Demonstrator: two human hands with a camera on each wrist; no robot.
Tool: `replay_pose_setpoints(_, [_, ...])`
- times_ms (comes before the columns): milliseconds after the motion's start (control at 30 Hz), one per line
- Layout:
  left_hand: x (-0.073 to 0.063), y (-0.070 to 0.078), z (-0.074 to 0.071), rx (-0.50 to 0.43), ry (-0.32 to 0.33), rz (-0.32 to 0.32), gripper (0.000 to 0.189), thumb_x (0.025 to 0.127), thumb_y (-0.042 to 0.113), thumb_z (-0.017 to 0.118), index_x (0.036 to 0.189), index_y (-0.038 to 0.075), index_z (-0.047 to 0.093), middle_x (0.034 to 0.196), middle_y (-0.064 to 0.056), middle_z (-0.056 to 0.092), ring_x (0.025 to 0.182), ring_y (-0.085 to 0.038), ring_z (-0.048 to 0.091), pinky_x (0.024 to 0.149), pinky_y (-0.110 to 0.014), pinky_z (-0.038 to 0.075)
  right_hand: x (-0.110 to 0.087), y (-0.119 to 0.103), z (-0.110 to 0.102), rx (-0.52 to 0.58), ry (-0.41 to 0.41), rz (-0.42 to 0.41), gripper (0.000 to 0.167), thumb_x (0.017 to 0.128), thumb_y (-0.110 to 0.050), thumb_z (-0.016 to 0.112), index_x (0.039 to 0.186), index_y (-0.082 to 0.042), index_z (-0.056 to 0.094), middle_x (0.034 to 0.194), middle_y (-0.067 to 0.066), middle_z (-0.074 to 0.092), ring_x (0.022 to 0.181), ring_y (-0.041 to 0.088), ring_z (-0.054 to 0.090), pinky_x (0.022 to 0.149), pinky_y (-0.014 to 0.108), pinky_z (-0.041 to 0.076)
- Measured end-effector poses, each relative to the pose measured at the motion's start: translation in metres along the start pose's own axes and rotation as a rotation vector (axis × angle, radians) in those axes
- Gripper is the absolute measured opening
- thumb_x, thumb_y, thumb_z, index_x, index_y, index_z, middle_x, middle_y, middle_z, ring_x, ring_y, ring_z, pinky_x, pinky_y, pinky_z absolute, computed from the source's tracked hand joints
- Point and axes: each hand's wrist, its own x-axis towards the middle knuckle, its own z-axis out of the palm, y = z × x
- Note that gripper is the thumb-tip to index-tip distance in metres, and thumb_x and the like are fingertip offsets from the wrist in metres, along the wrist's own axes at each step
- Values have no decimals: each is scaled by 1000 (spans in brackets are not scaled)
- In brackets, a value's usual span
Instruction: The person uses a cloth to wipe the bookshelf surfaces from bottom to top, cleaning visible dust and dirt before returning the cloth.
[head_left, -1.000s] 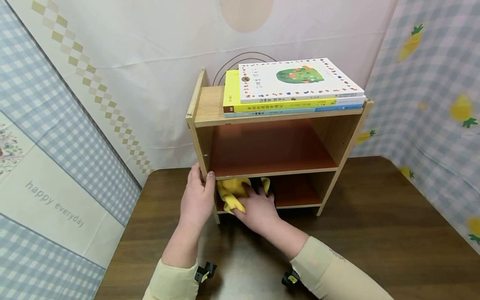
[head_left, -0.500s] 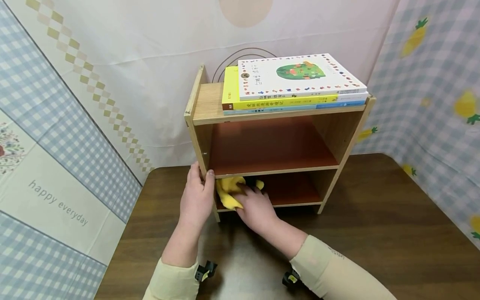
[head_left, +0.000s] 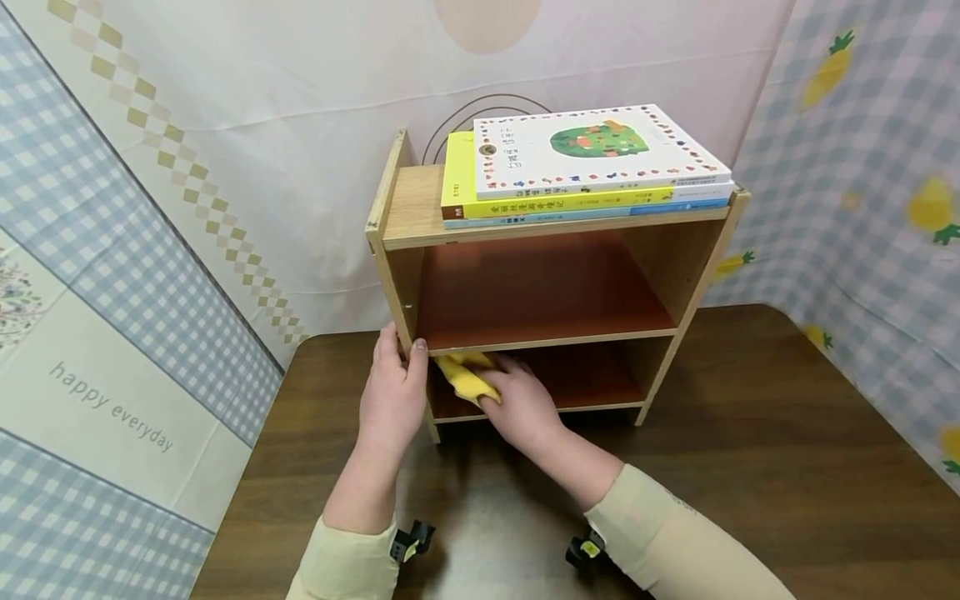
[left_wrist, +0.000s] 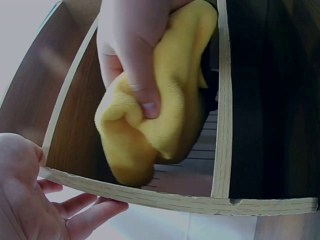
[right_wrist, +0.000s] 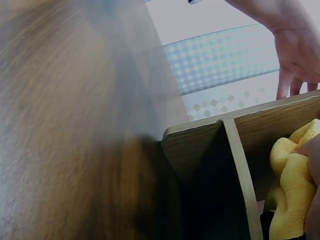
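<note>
A small wooden bookshelf (head_left: 696,292) with reddish-brown boards stands on the table. My left hand (head_left: 393,400) grips its left side panel (left_wrist: 150,199), thumb at the front edge and fingers around the outer face. Inside the low compartment, my right hand (head_left: 525,408) holds a bunched yellow cloth (head_left: 467,382). In the left wrist view the thumb presses into the folds of the cloth, which hangs beside the left panel. A dark part shows behind the cloth there. The right fingertips are mostly hidden by the middle board and the cloth.
Several books (head_left: 592,154) lie stacked on the top board, a white one uppermost. The middle board (head_left: 547,292) sits just above my right hand. Behind the dark wooden table (head_left: 780,433) hang a white curtain (head_left: 322,75) and checked fabric (head_left: 870,167).
My right hand has worked deeper and slightly up in the low compartment, turning the cloth, so less of it shows. The left hand stays on the side panel.
</note>
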Motion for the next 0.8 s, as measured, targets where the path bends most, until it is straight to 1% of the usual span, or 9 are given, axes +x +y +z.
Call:
replay_pose_setpoints(67, [0, 0, 0, -5, -1, 3, 52, 104, 48, 36, 149, 22, 35, 134, -2, 48, 113, -24, 57, 88, -51, 47, 1, -3, -2, 24, 14, 19, 21, 86, -10, 73, 107, -13, 75, 128, 10, 62, 108, 30, 59, 78, 41, 51])
replay_pose_setpoints(133, [1, -1, -1, -19, -12, -1, 52, 104, 48, 36, 149, 22, 35, 134, -2, 48, 113, -24, 57, 88, -51, 47, 2, -5, -3, 42, 22, 39, 21, 87, -11, 72, 108, -13, 75, 125, 9, 62, 98, 26, 58, 72, 38, 49])
replay_pose_setpoints(233, [1, -2, -2, -59, -35, -5, 52, 103, 49, 38, 149, 23, 34, 133, -3, 47, 111, -24, 57, 88, -49, 47, 3, -10, -4, 76, 29, 74, 21, 89, -14, 70, 110, -13, 74, 116, 8, 63, 83, 20, 54, 65, 33, 46])
replay_pose_setpoints(300, [2, -3, -3, -88, -54, -4, 53, 103, 49, 39, 148, 23, 34, 134, -4, 46, 112, -24, 56, 88, -48, 47, 4, -14, -4, 99, 30, 92, 22, 90, -17, 68, 112, -13, 73, 110, 7, 62, 77, 18, 51, 61, 32, 45])
replay_pose_setpoints(367, [3, -4, -4, -119, -71, -5, 52, 103, 49, 40, 148, 23, 34, 134, -4, 45, 112, -24, 56, 88, -47, 48, 4, -17, -4, 124, 26, 90, 22, 91, -18, 67, 113, -13, 72, 102, 6, 61, 75, 17, 50, 60, 31, 45])
replay_pose_setpoints(467, [4, -5, -4, -162, -98, -9, 52, 103, 49, 41, 148, 24, 33, 135, -4, 43, 114, -23, 54, 90, -46, 48, 5, -21, -4, 143, 30, 66, 25, 92, -18, 67, 116, -14, 72, 97, 4, 60, 74, 16, 50, 60, 31, 45])
replay_pose_setpoints(567, [6, -4, -5, -198, -122, -15, 52, 103, 46, 43, 148, 23, 32, 136, -4, 43, 116, -23, 53, 91, -46, 47, 7, -25, -4, 138, 29, 39, 27, 92, -18, 67, 118, -16, 71, 93, 3, 60, 74, 16, 49, 59, 31, 44])
replay_pose_setpoints(800, [6, 1, -11, -228, -144, -33, 49, 103, 39, 46, 147, 21, 33, 137, -6, 41, 116, -25, 53, 91, -44, 47, 12, -32, -4, 118, -6, -2, 30, 93, -18, 67, 123, -18, 70, 87, 0, 62, 72, 16, 47, 59, 31, 43])
